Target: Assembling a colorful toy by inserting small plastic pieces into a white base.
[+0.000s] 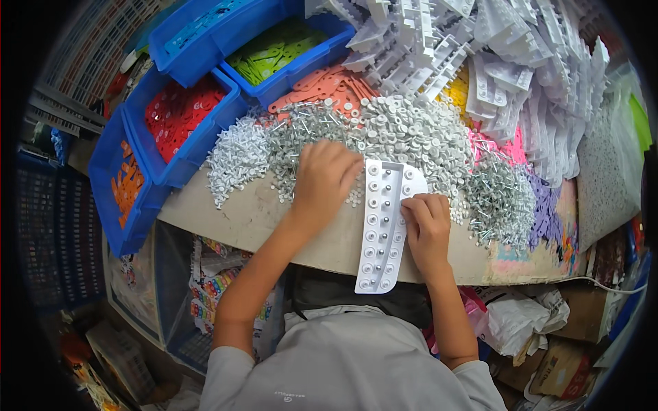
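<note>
A long white plastic strip (371,236) lies at the table's front edge, its near end reaching past it. Round sockets run along both sides, and several metal pins stand in its middle channel. My right hand (428,226) is closed on the strip's right edge, thumb and fingers pinching it. Just left of the strip's far end is my left hand (323,179), its fingers curled together; anything between the fingertips is hidden. Beyond that hand lies a heap of silver pins (312,123). White round caps (411,140) are piled behind the strip.
At the left, blue bins (236,89) hold red, orange, green and blue flat pieces. Small white pegs (236,154) are heaped beside them. More silver pins (500,198) and purple pieces (545,205) lie right. White plastic mouldings (504,89) are stacked high at the back right.
</note>
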`<act>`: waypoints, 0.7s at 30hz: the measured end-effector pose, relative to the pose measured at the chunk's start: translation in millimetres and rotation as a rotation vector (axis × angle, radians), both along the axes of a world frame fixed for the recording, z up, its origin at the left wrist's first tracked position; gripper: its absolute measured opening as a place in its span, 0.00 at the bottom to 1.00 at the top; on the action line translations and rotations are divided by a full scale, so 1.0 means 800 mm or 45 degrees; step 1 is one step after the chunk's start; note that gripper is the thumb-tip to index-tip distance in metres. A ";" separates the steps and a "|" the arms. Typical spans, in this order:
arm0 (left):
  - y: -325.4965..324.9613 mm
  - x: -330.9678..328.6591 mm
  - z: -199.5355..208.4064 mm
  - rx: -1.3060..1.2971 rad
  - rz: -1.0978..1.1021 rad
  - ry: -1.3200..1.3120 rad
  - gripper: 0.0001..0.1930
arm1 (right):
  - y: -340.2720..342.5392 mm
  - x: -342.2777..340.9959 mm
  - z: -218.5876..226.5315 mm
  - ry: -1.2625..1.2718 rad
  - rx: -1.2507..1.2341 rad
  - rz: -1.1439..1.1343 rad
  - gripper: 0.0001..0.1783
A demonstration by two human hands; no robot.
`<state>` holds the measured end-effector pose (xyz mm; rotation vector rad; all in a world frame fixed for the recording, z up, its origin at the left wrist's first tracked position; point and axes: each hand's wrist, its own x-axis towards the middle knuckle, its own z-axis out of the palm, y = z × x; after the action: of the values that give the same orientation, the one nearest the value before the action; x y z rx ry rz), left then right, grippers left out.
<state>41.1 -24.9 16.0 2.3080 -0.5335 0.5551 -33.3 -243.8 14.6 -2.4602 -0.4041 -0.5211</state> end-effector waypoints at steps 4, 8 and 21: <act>-0.003 0.049 -0.003 0.208 -0.055 -0.111 0.05 | -0.006 -0.008 -0.002 0.008 0.166 -0.052 0.06; -0.006 0.062 -0.014 0.352 -0.065 -0.075 0.06 | -0.032 -0.015 0.017 0.053 0.224 -0.364 0.03; 0.007 0.027 0.014 0.142 -0.096 0.028 0.07 | -0.047 -0.008 0.003 0.161 -0.207 -0.253 0.07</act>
<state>62.4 -19.0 27.2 2.3850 -0.6533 0.4736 -39.8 -281.4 17.2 -2.6901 -0.1560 -0.4241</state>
